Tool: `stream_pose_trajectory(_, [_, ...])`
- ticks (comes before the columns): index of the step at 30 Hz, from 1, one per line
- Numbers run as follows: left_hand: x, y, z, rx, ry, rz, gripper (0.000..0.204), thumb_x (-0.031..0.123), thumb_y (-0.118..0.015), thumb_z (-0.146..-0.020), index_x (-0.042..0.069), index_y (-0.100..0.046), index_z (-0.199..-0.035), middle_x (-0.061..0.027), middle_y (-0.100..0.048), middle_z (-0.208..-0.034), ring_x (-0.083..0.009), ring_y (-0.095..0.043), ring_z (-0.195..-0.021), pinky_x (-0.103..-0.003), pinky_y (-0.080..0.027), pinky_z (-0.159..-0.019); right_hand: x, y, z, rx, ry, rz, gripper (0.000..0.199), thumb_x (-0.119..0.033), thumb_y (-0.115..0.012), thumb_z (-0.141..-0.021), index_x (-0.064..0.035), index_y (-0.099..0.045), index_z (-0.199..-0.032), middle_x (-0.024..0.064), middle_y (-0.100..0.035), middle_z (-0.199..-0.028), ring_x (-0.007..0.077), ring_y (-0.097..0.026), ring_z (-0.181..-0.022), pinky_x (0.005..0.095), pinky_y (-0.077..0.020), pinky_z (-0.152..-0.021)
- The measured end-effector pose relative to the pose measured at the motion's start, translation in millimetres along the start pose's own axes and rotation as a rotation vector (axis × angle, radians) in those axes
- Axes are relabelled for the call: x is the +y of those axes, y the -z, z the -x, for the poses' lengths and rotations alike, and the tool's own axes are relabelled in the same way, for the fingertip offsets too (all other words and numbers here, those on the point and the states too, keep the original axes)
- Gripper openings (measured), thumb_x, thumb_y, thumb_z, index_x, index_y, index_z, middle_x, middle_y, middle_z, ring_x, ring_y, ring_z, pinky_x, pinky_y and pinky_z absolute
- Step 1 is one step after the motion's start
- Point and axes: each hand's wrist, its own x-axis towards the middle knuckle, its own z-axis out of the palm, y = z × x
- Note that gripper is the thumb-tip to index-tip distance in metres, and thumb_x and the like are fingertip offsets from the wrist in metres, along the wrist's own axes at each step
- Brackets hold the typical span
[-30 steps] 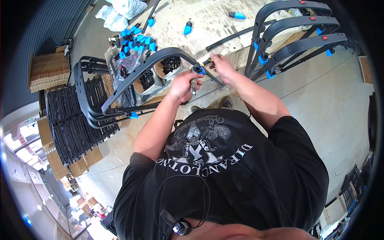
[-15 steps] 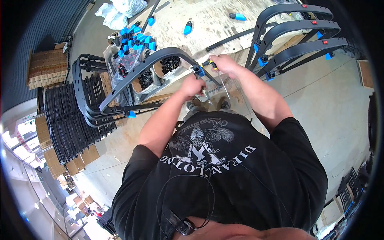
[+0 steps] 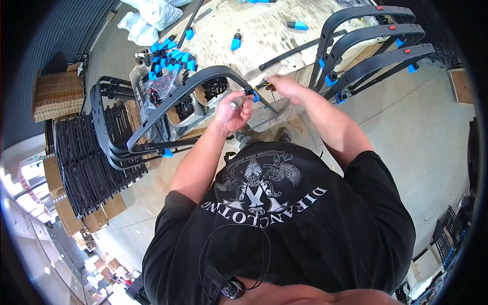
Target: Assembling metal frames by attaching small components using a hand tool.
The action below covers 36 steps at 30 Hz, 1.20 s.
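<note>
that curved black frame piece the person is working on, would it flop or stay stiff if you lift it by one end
The curved black tubular frame probably stays stiff: it holds its arch while supported mainly at the end near the left hand. It looks fairly light for its size, being thin and tubular. Lifted by one end, it may swing, since its long arc reaches far toward the stacked black frames.

both arms go up from the shoulders toward 12 o'clock, bare from the short black sleeves on. left forearm runs up toward 1 o'clock, and the left hand (image 3: 233, 113) is half curled, palm toward the camera, fingertips pinched together around 12 (something small and pale in the pinch, can't tell what). right forearm angles up toward 11, and the right hand (image 3: 285, 87) is closed in a loose fist, knuckles up, just beside the left at its 2 o'clock.
</note>
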Motion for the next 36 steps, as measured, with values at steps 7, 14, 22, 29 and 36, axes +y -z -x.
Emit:
stream_pose_trajectory(7, [-30, -1, -21, 0.384, -0.152, -1.166, 0.028, 0.027, -0.063, -0.093, -0.001, -0.065, -0.092, -0.0118, -0.070, -0.079, -0.0193, -0.064, -0.062, -0.029, -0.049, -0.055, -37, -12, 19, 0.021, -0.269, -0.073, 0.051, -0.045, -0.050, -0.101, 0.0033, -0.064, -0.109, 0.0144, -0.072, -0.088, 0.0193, -0.064, -0.074, 0.0429, -0.0494, -0.078])
stream_pose_trajectory(14, [-30, 6, -11, -0.109, -0.101, -0.055, 0.026, 0.024, -0.059, -0.094, -0.002, -0.061, -0.097, -0.0091, -0.070, -0.080, -0.0238, -0.074, -0.073, -0.033, -0.056, -0.059, -16, -13, 11, 0.025, -0.107, -0.018, 0.052, -0.044, -0.048, -0.103, 0.0058, -0.063, -0.107, 0.0165, -0.070, -0.084, 0.0235, -0.061, -0.061, 0.0428, -0.0494, -0.067])
stream_pose_trajectory(22, [2, 6, -6, -0.056, 0.031, -0.066, 0.019, 0.017, -0.059, -0.094, -0.001, -0.064, -0.094, -0.0089, -0.070, -0.083, -0.0213, -0.071, -0.070, -0.029, -0.051, -0.054, -26, -27, 32, 0.074, -0.191, -0.332, 0.050, -0.043, -0.050, -0.103, 0.0028, -0.054, -0.122, 0.0093, -0.062, -0.082, 0.0207, -0.060, -0.069, 0.0387, -0.0463, -0.059])
stream_pose_trajectory(29, [-33, 4, -26, 0.314, -0.172, -1.223, 0.021, 0.017, -0.059, -0.095, -0.003, -0.066, -0.095, -0.0123, -0.071, -0.084, -0.0241, -0.071, -0.068, -0.033, -0.056, -0.055, 1, -45, -3, 0.311, -0.091, -0.187, 0.055, -0.043, -0.059, -0.099, 0.0077, -0.058, -0.119, 0.0181, -0.071, -0.099, 0.0266, -0.067, -0.085, 0.0392, -0.0526, -0.072])
stream_pose_trajectory(36, [-17, -14, 0, 0.092, -0.171, -0.289, 0.016, 0.014, -0.064, -0.089, 0.003, -0.063, -0.078, -0.0088, -0.066, -0.069, -0.0227, -0.066, -0.060, -0.036, -0.053, -0.056, -19, -45, 28, 0.316, 0.039, -0.019, 0.056, -0.037, -0.080, -0.085, 0.0108, -0.063, -0.110, 0.0204, -0.072, -0.099, 0.0259, -0.068, -0.087, 0.0383, -0.0536, -0.078])
